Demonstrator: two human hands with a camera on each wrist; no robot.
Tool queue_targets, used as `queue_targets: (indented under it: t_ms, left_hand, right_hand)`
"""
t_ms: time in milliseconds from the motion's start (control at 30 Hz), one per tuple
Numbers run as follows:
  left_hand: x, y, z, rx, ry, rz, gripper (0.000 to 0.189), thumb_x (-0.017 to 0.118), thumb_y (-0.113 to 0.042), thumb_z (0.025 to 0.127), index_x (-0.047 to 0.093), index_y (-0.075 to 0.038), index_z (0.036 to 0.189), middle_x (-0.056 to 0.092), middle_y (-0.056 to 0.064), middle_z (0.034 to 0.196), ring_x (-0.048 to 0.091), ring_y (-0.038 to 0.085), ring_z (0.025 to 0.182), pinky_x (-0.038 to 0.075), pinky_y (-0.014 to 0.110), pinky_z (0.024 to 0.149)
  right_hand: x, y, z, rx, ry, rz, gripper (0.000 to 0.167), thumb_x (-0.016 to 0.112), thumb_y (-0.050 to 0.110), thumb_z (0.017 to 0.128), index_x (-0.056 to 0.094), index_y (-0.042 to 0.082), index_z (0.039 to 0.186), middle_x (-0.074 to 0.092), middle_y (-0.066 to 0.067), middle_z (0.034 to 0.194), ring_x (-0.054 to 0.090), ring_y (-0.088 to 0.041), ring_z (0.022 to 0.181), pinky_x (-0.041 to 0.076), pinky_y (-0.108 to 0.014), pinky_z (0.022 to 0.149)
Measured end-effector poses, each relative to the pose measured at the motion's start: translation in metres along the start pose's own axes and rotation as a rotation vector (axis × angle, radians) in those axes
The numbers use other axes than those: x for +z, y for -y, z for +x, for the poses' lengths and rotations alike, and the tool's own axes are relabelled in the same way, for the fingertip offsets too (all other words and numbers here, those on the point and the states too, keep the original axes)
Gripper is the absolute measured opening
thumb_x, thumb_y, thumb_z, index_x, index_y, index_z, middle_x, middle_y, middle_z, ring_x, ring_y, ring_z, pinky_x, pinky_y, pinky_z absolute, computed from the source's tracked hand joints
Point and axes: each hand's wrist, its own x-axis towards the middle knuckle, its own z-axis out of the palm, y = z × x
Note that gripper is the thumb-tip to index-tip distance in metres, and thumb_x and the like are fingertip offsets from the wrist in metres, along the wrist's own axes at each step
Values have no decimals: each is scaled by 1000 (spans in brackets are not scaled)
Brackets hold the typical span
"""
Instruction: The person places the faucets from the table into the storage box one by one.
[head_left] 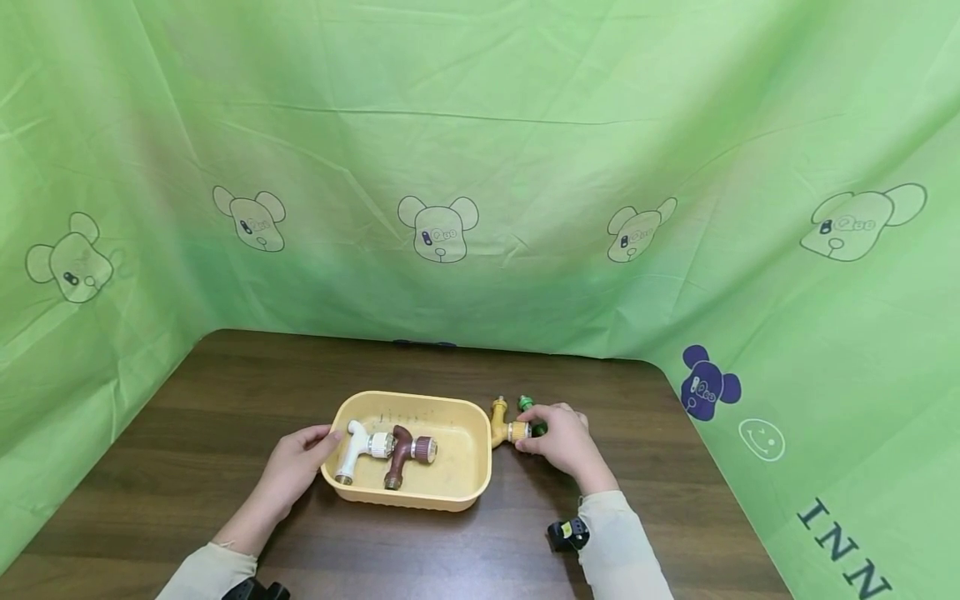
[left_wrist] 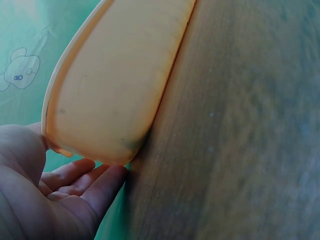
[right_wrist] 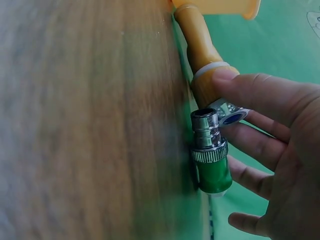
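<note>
My left hand (head_left: pixel 295 468) grips the left end of a yellow plastic basin (head_left: pixel 461 502), the thumb at its rim and fingertips against the outer wall in the left wrist view. Inside the basin lie a white tap (head_left: pixel 356 447) and a dark red tap (head_left: pixel 401 455), side by side. Just off the basin's right end, my right hand (head_left: pixel 564 442) pinches the ribbed knob of a yellow tap (head_left: pixel 498 417), which lies on the table. A green tap (right_wrist: pixel 215 175) lies next to it by my fingers; in the head view the hand partly covers it.
The brown wooden table (head_left: pixel 435 554) is enclosed behind and at the sides by a green curtain (head_left: pixel 480 292) printed with bear heads. A small black device (head_left: pixel 567 534) is on my right wrist; another sits on my left.
</note>
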Motion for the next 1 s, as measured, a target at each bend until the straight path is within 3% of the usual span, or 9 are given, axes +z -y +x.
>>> queue_targets:
  t_ms: [433,700,1000]
  left_hand:
    - [0,1,0,6,5,4,57,65,-38,102,60,8,135,68,22,128,63,21,113,51,17,79]
    - [0,1,-1,0,3,-16,55,65,-37,102,61,7,135,69,21,127,64,17,109,52,17,80]
    - [0,0,-2,11,1,-21,55,66,-36,101,62,8,133,70,21,124,64,16,106,52,17,79]
  right_hand:
    - [-8,-2,1,9,-28,35,32,89,32,78,77,25,106,74,1,104,58,-30,116,28,-58,110]
    - [-14,-3,1,15,-44,56,33,89,35,78,77,27,107,72,-4,112,58,-31,112,42,-57,98]
    - [-22,-2,-1,12,-58,110,32,89,35,79,77,26,106,72,-3,112,58,-30,114,46,-53,94]
